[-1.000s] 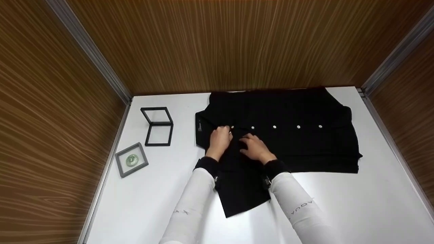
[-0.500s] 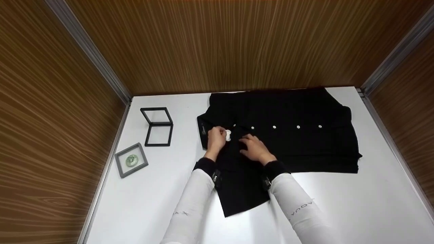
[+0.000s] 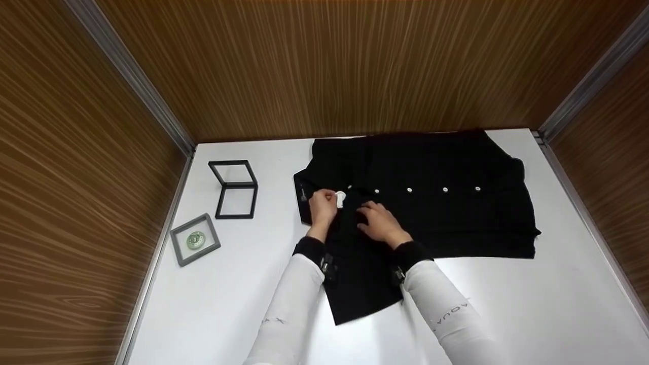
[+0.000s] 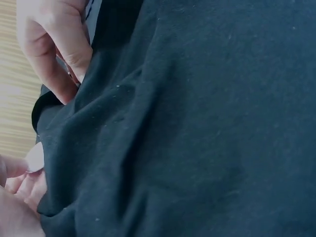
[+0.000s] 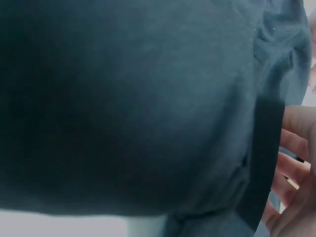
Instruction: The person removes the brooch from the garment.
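Note:
A black shirt (image 3: 431,167) with white buttons lies spread on the table. At its left end, my left hand (image 3: 323,208) pinches the cloth near the collar, beside a small white patch (image 3: 340,199). In the left wrist view, the left hand's thumb (image 4: 34,158) presses on the fabric edge. Just right of it my right hand (image 3: 380,222) has its fingers bent round a fold of the front; in the right wrist view the right hand (image 5: 296,168) has its fingertips behind the dark edge strip. What lies beneath the fold is hidden.
To the left on the white table (image 3: 263,304) stands an opened black frame (image 3: 237,186). Nearer is a grey frame (image 3: 182,254) with a round green piece (image 3: 195,240) inside. Wood-grain panels (image 3: 355,71) rise behind and at both sides.
The left hand has moved slightly left and turned back the cloth, uncovering the white patch beside its fingers. The collar has shifted a little. My right hand has stayed nearly still.

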Demonstrator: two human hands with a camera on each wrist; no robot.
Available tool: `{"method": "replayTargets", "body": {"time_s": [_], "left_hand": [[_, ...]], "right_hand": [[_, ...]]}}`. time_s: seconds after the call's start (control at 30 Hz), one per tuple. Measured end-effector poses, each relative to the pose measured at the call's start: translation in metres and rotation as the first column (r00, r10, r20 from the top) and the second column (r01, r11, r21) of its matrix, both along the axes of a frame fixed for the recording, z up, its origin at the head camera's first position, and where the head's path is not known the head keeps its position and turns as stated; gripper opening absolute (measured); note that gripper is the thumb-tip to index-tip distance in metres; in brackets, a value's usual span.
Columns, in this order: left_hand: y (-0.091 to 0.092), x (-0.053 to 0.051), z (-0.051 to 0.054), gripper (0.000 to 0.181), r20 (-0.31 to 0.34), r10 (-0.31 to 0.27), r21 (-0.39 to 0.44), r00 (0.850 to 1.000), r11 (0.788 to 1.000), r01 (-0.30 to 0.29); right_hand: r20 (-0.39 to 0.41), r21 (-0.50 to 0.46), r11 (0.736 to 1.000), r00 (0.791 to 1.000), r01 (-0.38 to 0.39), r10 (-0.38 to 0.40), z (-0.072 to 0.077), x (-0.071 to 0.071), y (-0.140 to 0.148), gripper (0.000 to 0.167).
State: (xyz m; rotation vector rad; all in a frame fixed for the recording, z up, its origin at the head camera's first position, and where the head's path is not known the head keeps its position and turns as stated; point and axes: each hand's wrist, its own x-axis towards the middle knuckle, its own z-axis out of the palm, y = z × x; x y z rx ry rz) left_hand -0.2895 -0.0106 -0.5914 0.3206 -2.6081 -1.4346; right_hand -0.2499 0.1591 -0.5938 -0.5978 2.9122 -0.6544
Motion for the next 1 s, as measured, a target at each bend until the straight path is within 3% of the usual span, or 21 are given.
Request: {"method": "replayTargets", "body": {"time_s": [0.1,0.2,0.43,0.57,0.87,1.0], "left_hand": [[-0.002,0.0,0.001,0.011,0.033,0.008,0.035,0.999,0.999,-0.009],[-0.003,0.001,0.001,0.011,0.057,0.015,0.131,0.998,0.991,-0.022],[-0.005,0.004,-0.004,0.013,0.121,0.017,0.379,0.992,0.923,-0.062],[-0.007,0.005,-0.004,0.014,0.146,0.014,0.432,0.989,0.898,-0.076],[-0.012,0.006,-0.013,0.016,0.195,-0.028,0.514,0.98,0.854,-0.078],[-0.013,0.008,-0.013,0.016,0.193,-0.037,0.518,0.98,0.852,-0.07]], "right_hand": [[-0.029,-0.028,1.0,0.999,0.014,-0.015,0.001,0.0,-0.002,0.041],[-0.051,-0.08,0.997,0.999,0.014,-0.018,0.0,0.0,-0.005,0.038],[-0.141,-0.23,0.973,0.99,-0.022,-0.011,-0.004,-0.004,-0.015,0.031],[-0.129,-0.242,0.97,0.992,-0.027,-0.005,-0.004,-0.006,-0.02,0.033],[-0.053,-0.157,0.987,0.998,-0.033,0.025,-0.009,-0.008,-0.028,0.039],[-0.037,-0.144,0.989,0.999,-0.037,0.032,-0.009,-0.007,-0.03,0.04]]}}
